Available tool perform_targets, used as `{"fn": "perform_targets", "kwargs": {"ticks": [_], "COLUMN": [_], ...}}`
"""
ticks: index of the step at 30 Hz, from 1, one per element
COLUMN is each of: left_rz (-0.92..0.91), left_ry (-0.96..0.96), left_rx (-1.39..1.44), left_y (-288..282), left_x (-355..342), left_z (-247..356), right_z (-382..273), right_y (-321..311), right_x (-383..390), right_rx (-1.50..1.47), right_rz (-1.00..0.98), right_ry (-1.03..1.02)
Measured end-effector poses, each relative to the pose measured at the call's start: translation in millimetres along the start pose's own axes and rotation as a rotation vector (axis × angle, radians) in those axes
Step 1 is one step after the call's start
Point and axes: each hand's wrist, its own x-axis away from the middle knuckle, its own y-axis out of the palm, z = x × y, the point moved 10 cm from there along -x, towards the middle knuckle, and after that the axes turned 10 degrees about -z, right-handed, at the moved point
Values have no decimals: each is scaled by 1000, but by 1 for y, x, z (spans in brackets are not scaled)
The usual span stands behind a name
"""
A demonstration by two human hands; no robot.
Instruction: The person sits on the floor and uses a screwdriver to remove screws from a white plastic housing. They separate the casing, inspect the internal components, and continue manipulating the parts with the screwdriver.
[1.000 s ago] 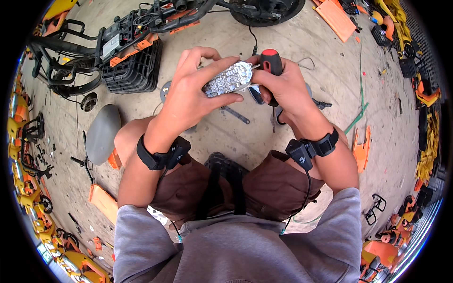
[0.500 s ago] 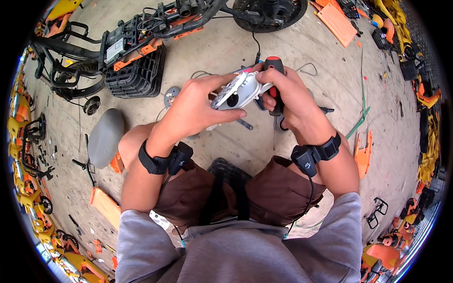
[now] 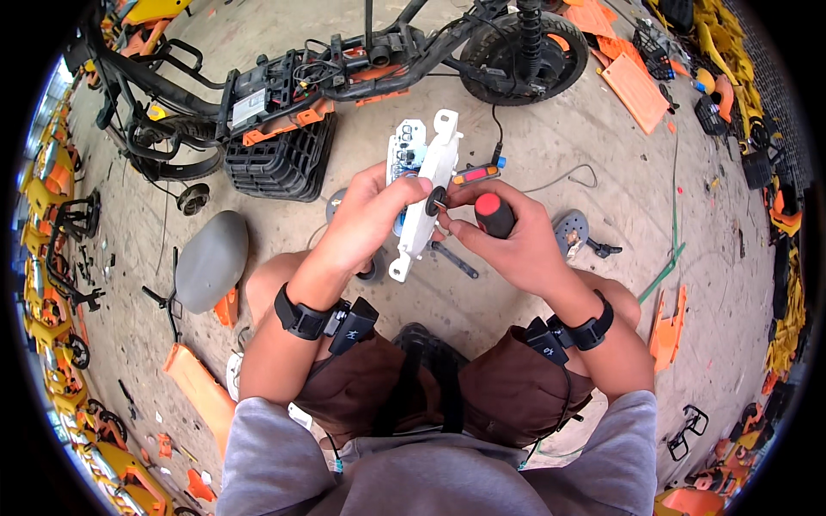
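Note:
My left hand (image 3: 374, 211) is closed on a long white plastic housing (image 3: 419, 232), its thumb pressed over the edge. A pale circuit board (image 3: 406, 144) with small parts shows on the housing's left side. My right hand (image 3: 527, 249) grips a screwdriver (image 3: 495, 215) by its red and black handle. The fingertips of that hand are at a round black piece (image 3: 436, 201) on the housing's face; whether they pinch it is hidden. Just beyond the right fingers lies a red and yellow object with a blue end (image 3: 477, 175).
A stripped two-wheeler frame (image 3: 344, 86) lies across the floor ahead, beside a black crate (image 3: 284, 163). To the left rests a grey rounded shell (image 3: 212, 262). Orange panels (image 3: 635, 93) lie at far right. A dark flat bar (image 3: 456, 261) is below my hands.
The white housing has been turned from slanted to nearly upright, exposing the circuit board. My right fingers have come against its black round piece, and the screwdriver handle now points up toward me.

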Motion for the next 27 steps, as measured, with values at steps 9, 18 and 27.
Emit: {"fn": "perform_targets", "kwargs": {"ticks": [9,18,27], "left_rz": [-13,-1,-64], "left_ry": [-13,4,33], "left_rx": [101,-170,-268], "left_y": [6,7,12], "left_x": [2,2,0], "left_z": [-2,0,4], "right_z": [12,-2,-9], "right_y": [4,4,-1], "right_x": [-2,-4,-2], "right_rx": [69,319,209], "right_rz": [23,12,-2], "right_ry": [16,-3,-34]}}
